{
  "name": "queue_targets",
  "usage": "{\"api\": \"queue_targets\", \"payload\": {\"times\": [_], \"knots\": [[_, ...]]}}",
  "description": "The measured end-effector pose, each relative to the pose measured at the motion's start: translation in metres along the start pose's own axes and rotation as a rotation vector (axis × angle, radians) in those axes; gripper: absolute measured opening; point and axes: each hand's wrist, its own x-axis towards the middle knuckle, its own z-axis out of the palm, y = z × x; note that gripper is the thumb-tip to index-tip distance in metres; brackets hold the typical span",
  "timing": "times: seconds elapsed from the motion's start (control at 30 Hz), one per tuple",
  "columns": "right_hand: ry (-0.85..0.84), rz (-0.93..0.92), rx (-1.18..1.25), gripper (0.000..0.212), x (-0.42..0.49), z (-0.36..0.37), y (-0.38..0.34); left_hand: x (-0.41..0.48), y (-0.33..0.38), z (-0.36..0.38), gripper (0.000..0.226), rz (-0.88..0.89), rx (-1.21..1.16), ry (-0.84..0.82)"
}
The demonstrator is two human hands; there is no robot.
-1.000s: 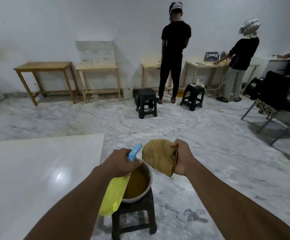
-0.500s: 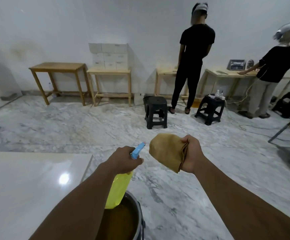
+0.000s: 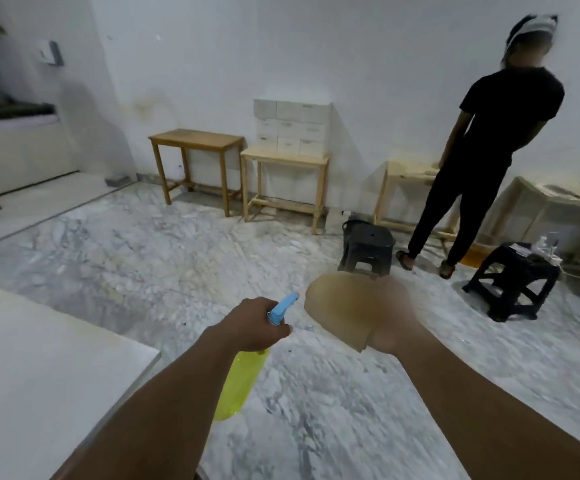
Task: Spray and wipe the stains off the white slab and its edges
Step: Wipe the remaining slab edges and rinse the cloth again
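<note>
My left hand (image 3: 252,322) grips the neck of a yellow spray bottle (image 3: 238,386) with a blue nozzle, which hangs tilted below my fist. My right hand (image 3: 390,318) holds a folded tan cloth (image 3: 342,308); this hand and the cloth are blurred by motion. The white slab (image 3: 39,368) lies at the lower left, its right corner just left of my left forearm. Both hands are above the marble floor, to the right of the slab.
Two wooden tables (image 3: 198,142) stand at the back wall, one bearing stacked white boxes (image 3: 290,128). A person in black (image 3: 482,161) stands at the right by two black stools (image 3: 366,245). Marble floor (image 3: 163,258) spreads ahead.
The view has swung left: the slab now fills more of the lower left, and the bowl on the stool has left the frame. Both hands keep their hold on bottle and cloth.
</note>
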Motion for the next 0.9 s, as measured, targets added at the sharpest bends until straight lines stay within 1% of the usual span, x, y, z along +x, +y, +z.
{"api": "queue_targets", "payload": {"times": [0.13,0.2,0.27,0.37,0.43,0.5,0.6,0.73,0.9], "knots": [[-0.061,0.064,-0.069,0.054,0.064,0.002,-0.046,0.044,0.015,-0.002,0.022,-0.074,-0.030,0.032],[-0.116,0.102,-0.089,0.051,0.096,0.017,-0.062,0.064,0.015,-0.012,0.023,-0.122,-0.047,0.065],[-0.171,0.141,-0.114,0.052,0.131,0.037,-0.070,0.085,0.008,-0.023,0.027,-0.166,-0.052,0.107],[-0.265,0.192,-0.167,0.057,0.194,0.082,-0.076,0.130,-0.017,-0.044,0.030,-0.242,-0.062,0.174],[-0.326,0.217,-0.170,0.059,0.220,0.107,-0.077,0.149,-0.034,-0.057,0.031,-0.279,-0.065,0.205],[-0.399,0.255,-0.188,0.060,0.254,0.136,-0.077,0.176,-0.058,-0.073,0.029,-0.324,-0.074,0.239],[-0.451,0.288,-0.256,0.060,0.317,0.186,-0.087,0.220,-0.091,-0.112,0.025,-0.391,-0.110,0.282],[-0.507,0.288,-0.279,0.056,0.382,0.252,-0.098,0.257,-0.123,-0.168,0.018,-0.434,-0.108,0.354],[-0.596,0.318,-0.426,0.046,0.453,0.347,-0.086,0.283,-0.172,-0.227,0.021,-0.525,-0.103,0.427]]}}
